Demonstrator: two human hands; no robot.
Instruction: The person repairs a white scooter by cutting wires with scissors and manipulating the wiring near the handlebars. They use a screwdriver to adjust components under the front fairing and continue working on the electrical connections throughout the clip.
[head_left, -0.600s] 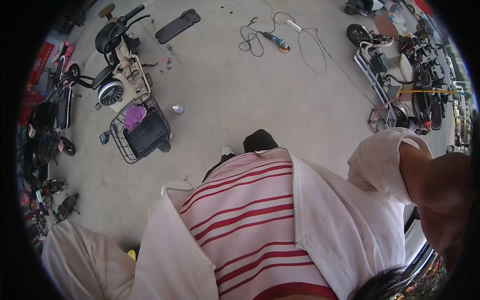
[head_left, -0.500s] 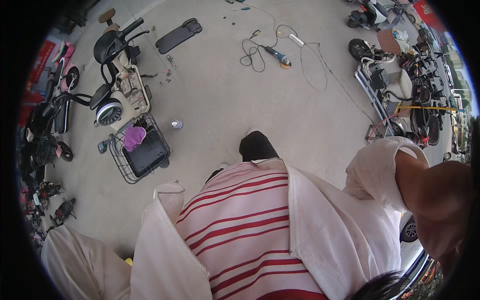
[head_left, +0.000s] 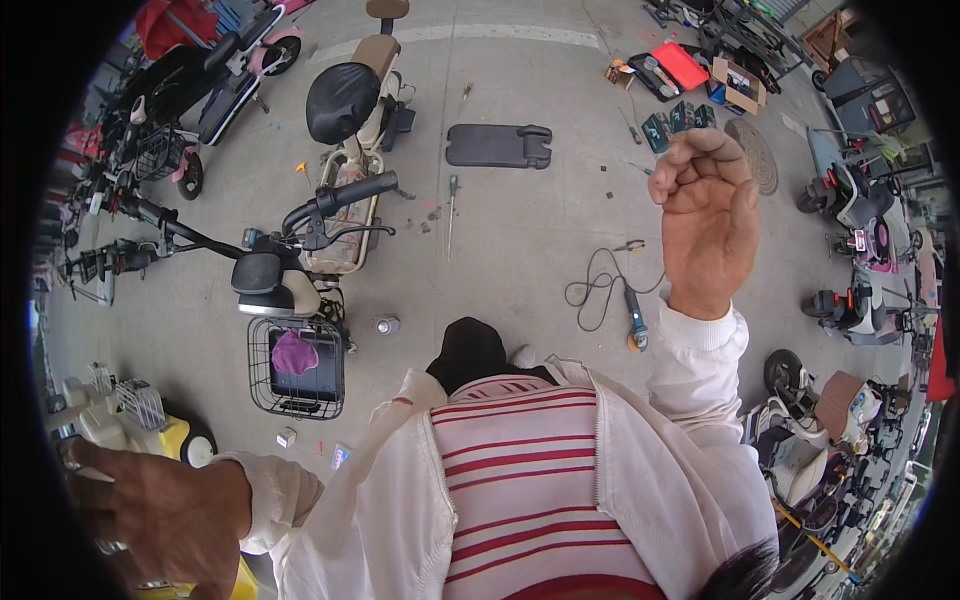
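Note:
My right hand (head_left: 706, 225) is raised in front of me on the right, palm showing and fingers loosely bent apart, with nothing in it. Low at the left, my left hand (head_left: 165, 510) reaches out with its fingers spread; the fingertips fade into the dark rim. It is nearest a yellow vehicle (head_left: 174, 440), and whether it touches anything cannot be seen. Ahead to the left stands a cream electric scooter (head_left: 374, 130) with a black handlebar (head_left: 345, 195). Its black wire basket (head_left: 296, 402) holds a purple cloth (head_left: 295, 353).
An angle grinder (head_left: 636, 318) with its cord lies on the concrete ahead. Farther off are a black scooter floor panel (head_left: 490, 146), a long screwdriver (head_left: 453, 205) and an opened orange toolbox (head_left: 680, 66). A spray can (head_left: 387, 325) is beside the basket. Parked scooters (head_left: 860, 310) line both sides.
My view has swung round to the right in the picture's layout, so the scooter and grinder appear shifted. My right hand has come up into clear view, and my left hand has appeared at lower left.

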